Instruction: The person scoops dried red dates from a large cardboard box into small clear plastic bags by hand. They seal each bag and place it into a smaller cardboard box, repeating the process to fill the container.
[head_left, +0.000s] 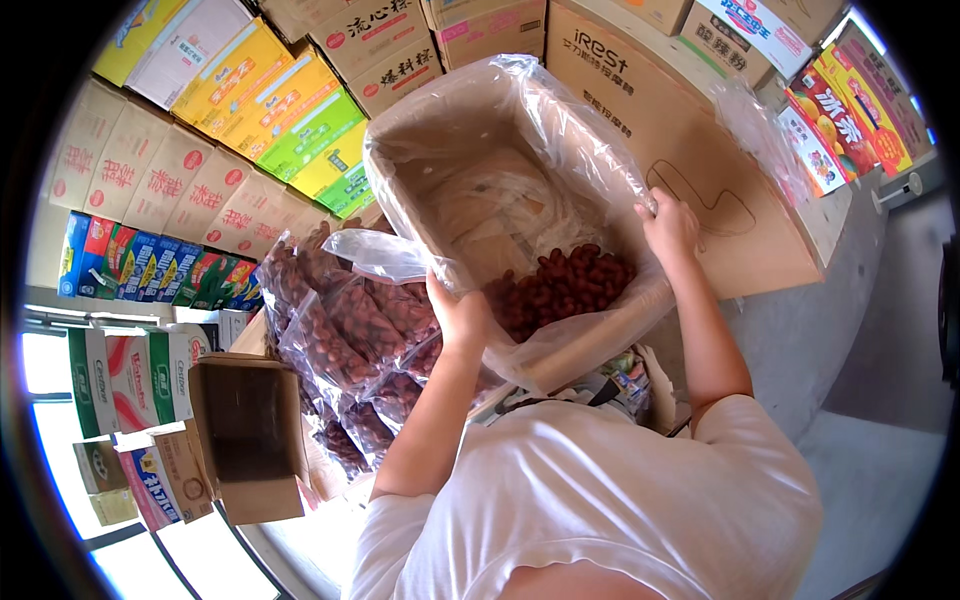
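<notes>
A large cardboard carton (581, 367) with a clear plastic liner (517, 71) folded over its rim stands open before me. Loose dark red dried fruits (574, 285), which look like dates or jujubes, are heaped inside toward the side nearest me. My left hand (463, 315) grips the carton's near left rim through the liner, thumb uppermost. On the opposite side, my right hand (670, 225) is closed over the right rim and bunched liner. Crumpled plastic covers much of the carton's floor. Clear bags of similar dark red fruit (349, 330) are piled just left of my left hand.
An open brown carton (251, 420) stands at lower left. Stacked yellow and green boxes (277, 112) and printed cartons (180, 180) rise behind the bags. A big flat carton (675, 157) lies along the right. Near my waist is a container of colourful wrappers (630, 379).
</notes>
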